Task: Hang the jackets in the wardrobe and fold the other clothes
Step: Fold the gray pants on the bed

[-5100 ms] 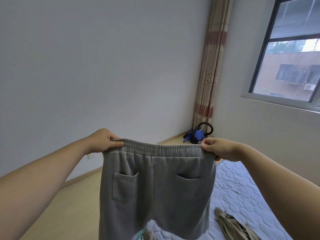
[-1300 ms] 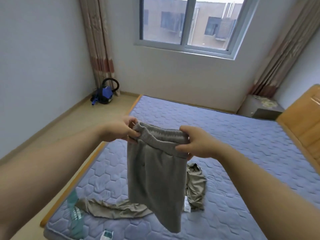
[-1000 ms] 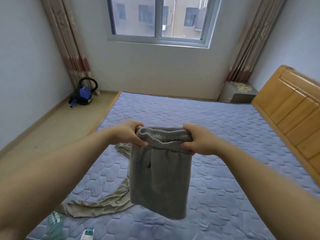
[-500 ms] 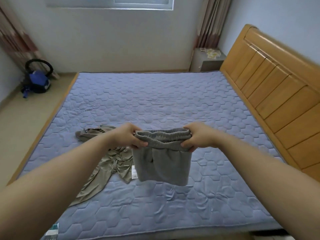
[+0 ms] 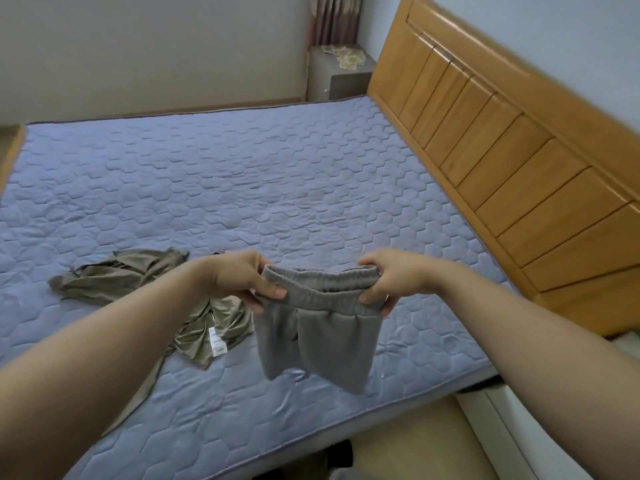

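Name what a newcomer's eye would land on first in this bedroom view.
First, the grey shorts hanging at the centre, gripped at the waistband by the left hand and the right hand above the near part of the blue quilted mattress. Next, the crumpled olive garment lying on the mattress just left of the shorts. The wooden headboard fills the right side.

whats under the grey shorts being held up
Below the grey shorts lies the blue quilted mattress. An olive garment reaches their left edge; anything on the mattress directly behind them is hidden.
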`<act>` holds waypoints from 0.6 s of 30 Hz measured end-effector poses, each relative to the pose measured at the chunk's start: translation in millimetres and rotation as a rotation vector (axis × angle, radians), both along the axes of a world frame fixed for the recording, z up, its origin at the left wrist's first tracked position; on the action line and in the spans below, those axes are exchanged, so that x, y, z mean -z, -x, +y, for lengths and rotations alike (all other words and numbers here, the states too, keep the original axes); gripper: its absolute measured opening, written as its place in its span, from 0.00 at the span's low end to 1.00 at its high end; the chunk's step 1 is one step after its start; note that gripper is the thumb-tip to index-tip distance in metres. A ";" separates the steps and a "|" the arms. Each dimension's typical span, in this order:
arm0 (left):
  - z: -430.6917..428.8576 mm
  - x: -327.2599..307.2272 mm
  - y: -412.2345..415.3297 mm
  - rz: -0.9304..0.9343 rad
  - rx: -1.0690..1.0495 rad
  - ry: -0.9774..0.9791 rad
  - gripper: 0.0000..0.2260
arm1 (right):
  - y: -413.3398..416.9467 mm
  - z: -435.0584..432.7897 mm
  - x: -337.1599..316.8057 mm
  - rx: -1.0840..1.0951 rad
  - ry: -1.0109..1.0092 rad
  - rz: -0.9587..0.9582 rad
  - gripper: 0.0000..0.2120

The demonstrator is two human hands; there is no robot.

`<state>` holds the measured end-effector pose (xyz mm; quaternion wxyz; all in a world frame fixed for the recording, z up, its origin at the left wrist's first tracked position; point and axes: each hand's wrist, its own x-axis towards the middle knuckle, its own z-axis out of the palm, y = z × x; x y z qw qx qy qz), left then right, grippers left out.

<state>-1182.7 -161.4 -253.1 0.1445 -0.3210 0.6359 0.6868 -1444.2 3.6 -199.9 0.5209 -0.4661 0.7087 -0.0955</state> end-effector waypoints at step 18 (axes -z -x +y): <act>-71.4 56.5 160.5 -0.254 -0.228 1.011 0.04 | 130.0 -129.0 91.7 -0.196 0.341 0.518 0.15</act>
